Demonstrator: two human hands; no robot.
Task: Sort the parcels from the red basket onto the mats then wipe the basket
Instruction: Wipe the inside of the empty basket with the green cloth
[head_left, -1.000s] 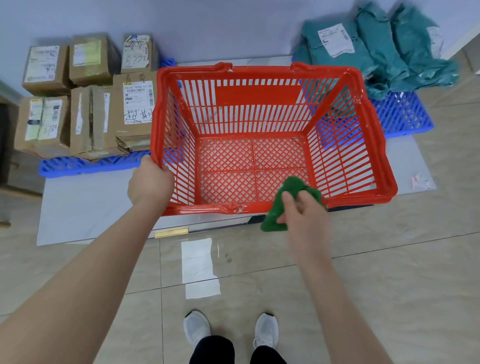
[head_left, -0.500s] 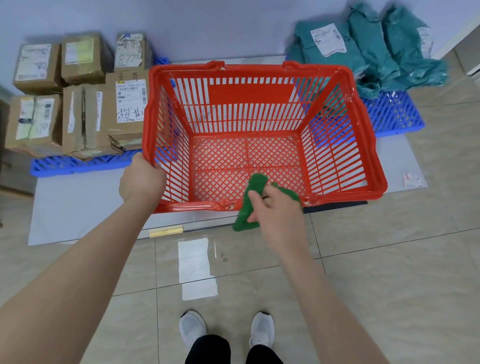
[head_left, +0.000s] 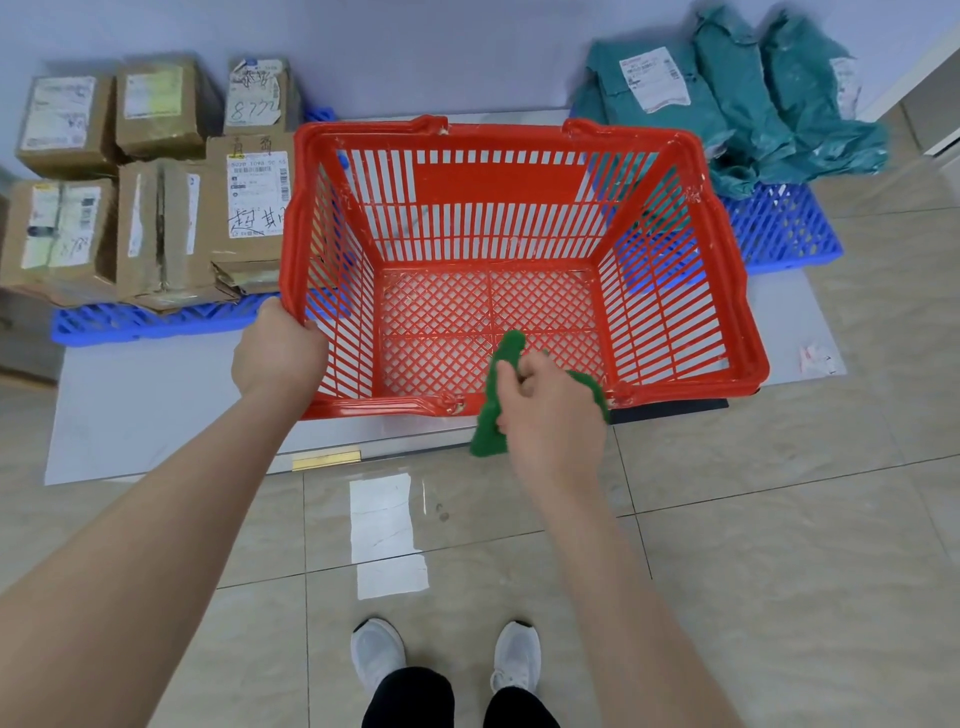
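The red basket (head_left: 737, 291) stands on the floor in front of me with nothing inside it. My left hand (head_left: 278, 353) grips its near-left corner rim. My right hand (head_left: 550, 410) is closed around a green cloth (head_left: 493, 410) that drapes over the basket's near rim. Several brown cardboard parcels (head_left: 156, 182) are stacked on a blue mat (head_left: 135, 325) at the left. Several teal bagged parcels (head_left: 737, 104) lie on a second blue mat (head_left: 779, 228) at the right.
A white floor sheet (head_left: 130, 410) lies under the basket and mats, against the pale wall (head_left: 441, 52). A scrap of paper (head_left: 815, 358) sits at the sheet's right edge. My white shoes (head_left: 447, 660) stand on beige tiles near a bright reflection (head_left: 384, 535).
My right hand has slid the green cloth leftward along the basket's near rim, from close to the right corner toward the middle. My left hand has kept its hold on the corner.
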